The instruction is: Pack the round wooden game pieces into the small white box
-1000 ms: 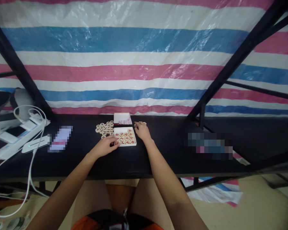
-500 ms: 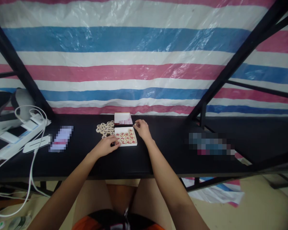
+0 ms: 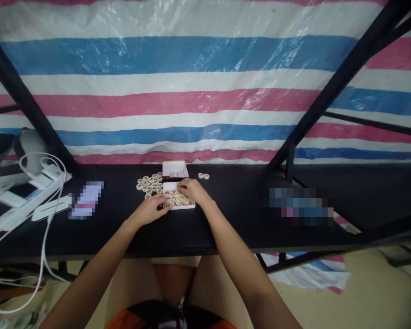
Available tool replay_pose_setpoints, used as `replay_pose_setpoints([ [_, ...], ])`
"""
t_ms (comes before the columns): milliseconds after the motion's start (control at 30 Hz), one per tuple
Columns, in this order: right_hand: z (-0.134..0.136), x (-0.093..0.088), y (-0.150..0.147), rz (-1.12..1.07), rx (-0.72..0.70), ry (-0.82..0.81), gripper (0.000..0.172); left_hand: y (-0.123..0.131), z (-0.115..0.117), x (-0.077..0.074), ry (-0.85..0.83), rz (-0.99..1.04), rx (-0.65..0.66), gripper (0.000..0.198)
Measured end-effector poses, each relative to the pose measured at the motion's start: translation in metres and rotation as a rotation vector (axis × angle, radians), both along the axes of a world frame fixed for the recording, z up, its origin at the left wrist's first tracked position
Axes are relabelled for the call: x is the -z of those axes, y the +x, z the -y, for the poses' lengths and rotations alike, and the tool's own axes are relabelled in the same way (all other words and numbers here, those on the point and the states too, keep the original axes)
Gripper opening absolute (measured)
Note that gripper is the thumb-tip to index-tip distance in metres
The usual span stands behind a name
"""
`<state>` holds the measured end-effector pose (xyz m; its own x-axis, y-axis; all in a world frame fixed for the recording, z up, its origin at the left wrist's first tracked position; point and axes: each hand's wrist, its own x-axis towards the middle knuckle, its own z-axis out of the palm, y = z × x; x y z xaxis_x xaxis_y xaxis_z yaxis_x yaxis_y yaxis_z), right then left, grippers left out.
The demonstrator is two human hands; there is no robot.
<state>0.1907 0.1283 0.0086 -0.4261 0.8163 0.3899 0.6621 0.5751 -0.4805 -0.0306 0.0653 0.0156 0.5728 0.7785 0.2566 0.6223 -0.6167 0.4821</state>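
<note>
A shallow white box (image 3: pixel 192 206) holds several round Chinese chess pieces (image 3: pixel 181 198) with red characters, laid in rows. My left hand (image 3: pixel 152 209) grips the box's near left corner between thumb and fingers. Over the box's far part is my right hand (image 3: pixel 193 190), its fingertips pinched together on a pale Chinese chess piece that is mostly hidden. Beyond the box stands its open lid (image 3: pixel 174 169), with a pink print. To the left lies a cluster of dark-marked pieces (image 3: pixel 150 183). Two red-marked pieces (image 3: pixel 203 176) rest side by side, right of the lid.
The black tabletop (image 3: pixel 239 214) runs between slanted metal posts (image 3: pixel 315 109) before a striped plastic sheet (image 3: pixel 192 55). At left are a blurred-out phone-like object (image 3: pixel 87 200), a white power strip (image 3: pixel 27 201) and looping white cables (image 3: pixel 44 242). Another blurred item (image 3: pixel 301 205) lies right.
My right hand has moved left and nearer, from beside the lid to over the box. The two red-marked pieces at right are now uncovered. My left hand stays at the box corner.
</note>
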Motion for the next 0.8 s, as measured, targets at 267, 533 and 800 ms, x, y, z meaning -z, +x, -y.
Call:
replay_pose_setpoints([
  [267, 0.0015, -0.0013, -0.0009, 0.059, 0.060, -0.006, 0.014, 0.0009, 0.0014, -0.0020, 0.000, -0.017, 0.001, 0.023],
  [533, 0.0020, -0.0013, -0.0010, 0.051, 0.073, 0.023, 0.014, 0.0002, 0.0011, -0.0003, 0.006, -0.015, 0.003, 0.022],
  [800, 0.0016, 0.0012, -0.0012, -0.021, 0.053, 0.001, 0.016, 0.0000, 0.0001, 0.0001, 0.009, -0.020, 0.002, 0.022],
])
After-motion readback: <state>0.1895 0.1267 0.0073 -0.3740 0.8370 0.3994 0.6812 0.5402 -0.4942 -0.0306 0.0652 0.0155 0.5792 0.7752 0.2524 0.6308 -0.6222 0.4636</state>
